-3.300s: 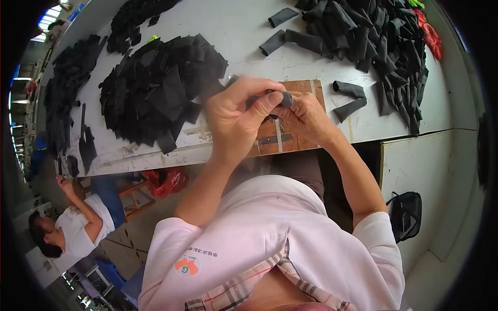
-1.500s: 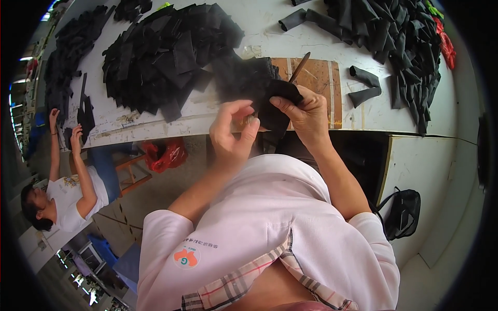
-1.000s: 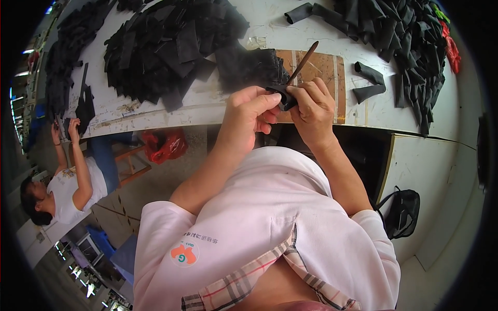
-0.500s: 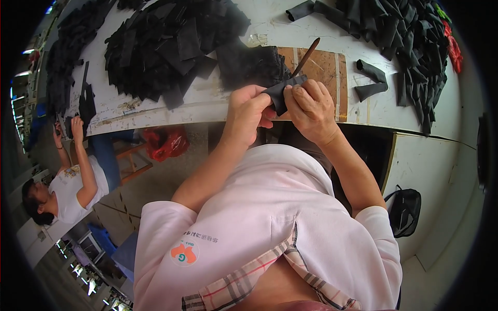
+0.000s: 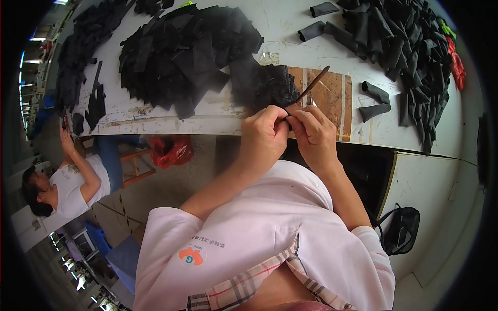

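Observation:
My left hand [image 5: 263, 136] and my right hand [image 5: 316, 137] meet at the table's front edge, fingertips almost touching. Both are closed in a pinch on a black fabric piece [image 5: 287, 118], of which only a small dark bit shows between the fingers. Just beyond the fingertips a thin brown stick [image 5: 314, 84] slants up to the right; its lower end is hidden near my hands. Under it lies a brown board [image 5: 337, 101], and left of that sits a stack of black fabric pieces [image 5: 275, 85].
A big heap of flat black pieces [image 5: 181, 57] covers the table's [image 5: 171, 124] middle left. At the right lie a pile of folded black tubes [image 5: 397, 46] and a red bag [image 5: 456, 65]. Another person [image 5: 78, 179] works at far left, near a red plastic bag [image 5: 171, 150].
My hands have drawn closer together, and the fabric that showed broadly between them is now mostly hidden. The whole view has shifted a little. The other person's hands have come together.

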